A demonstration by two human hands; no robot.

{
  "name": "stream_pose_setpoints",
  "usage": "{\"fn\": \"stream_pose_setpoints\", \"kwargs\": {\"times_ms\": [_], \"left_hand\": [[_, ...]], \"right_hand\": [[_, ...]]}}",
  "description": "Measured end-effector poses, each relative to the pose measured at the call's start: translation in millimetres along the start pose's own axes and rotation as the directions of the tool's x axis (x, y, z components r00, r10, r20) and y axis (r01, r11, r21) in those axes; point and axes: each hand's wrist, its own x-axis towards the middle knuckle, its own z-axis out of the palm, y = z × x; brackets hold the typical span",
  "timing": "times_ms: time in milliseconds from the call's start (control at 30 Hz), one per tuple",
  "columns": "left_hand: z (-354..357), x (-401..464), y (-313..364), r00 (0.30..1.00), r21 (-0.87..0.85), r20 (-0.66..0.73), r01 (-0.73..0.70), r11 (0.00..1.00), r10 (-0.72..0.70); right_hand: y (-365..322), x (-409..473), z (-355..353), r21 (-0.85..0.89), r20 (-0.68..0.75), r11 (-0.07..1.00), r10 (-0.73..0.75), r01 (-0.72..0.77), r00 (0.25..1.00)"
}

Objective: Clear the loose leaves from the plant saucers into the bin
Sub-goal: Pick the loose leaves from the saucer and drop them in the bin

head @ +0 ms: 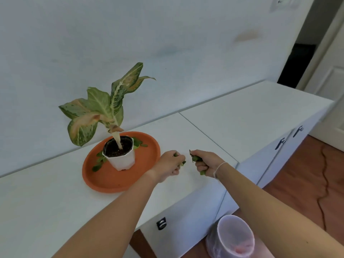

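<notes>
An orange plant saucer (111, 180) lies on the white cabinet top, with a white pot (122, 159) holding a variegated plant (98, 110) in its middle. Loose green leaves (99, 162) lie in the saucer left of the pot, and more leaves (138, 143) behind it on the right. My left hand (168, 165) hovers just right of the saucer, closed on a few green leaves. My right hand (206, 162) is a little further right, fist closed on a bunch of leaves. The bin (232, 239), lined with a clear bag, stands on the floor below my right forearm.
The white cabinet top (242, 118) runs right to an open doorway (297, 58). Drawer fronts with dark handles (281, 142) face the wooden floor (307, 183), where a thin cable (324, 181) trails. The wall is close behind the plant.
</notes>
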Motion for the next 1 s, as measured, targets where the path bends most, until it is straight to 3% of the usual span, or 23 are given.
{"fn": "stream_pose_setpoints", "kwargs": {"times_ms": [267,533,733,1000], "left_hand": [[101.5,45.3,31.5,0.999,-0.054,0.041,0.037,0.998,-0.035],[188.6,81.8,29.2,0.993,-0.061,0.098,0.074,0.995,-0.068],[242.2,95.0,9.3,0.973,0.003,0.197,0.122,0.993,-0.120],[284.0,122.4,-56.1,0.913,0.109,0.277,0.280,0.954,-0.299]], "right_hand": [[-46.1,-5.0,-113.9,0.082,-0.058,0.996,-0.035,0.039,0.998],[-46.8,-10.9,-214.3,0.168,-0.130,0.986,0.012,0.010,0.991],[-20.4,-15.2,-270.1,0.254,-0.122,0.966,0.078,-0.044,0.990],[47.3,-9.3,-319.5,0.340,-0.240,0.930,0.230,-0.140,0.943]]}}
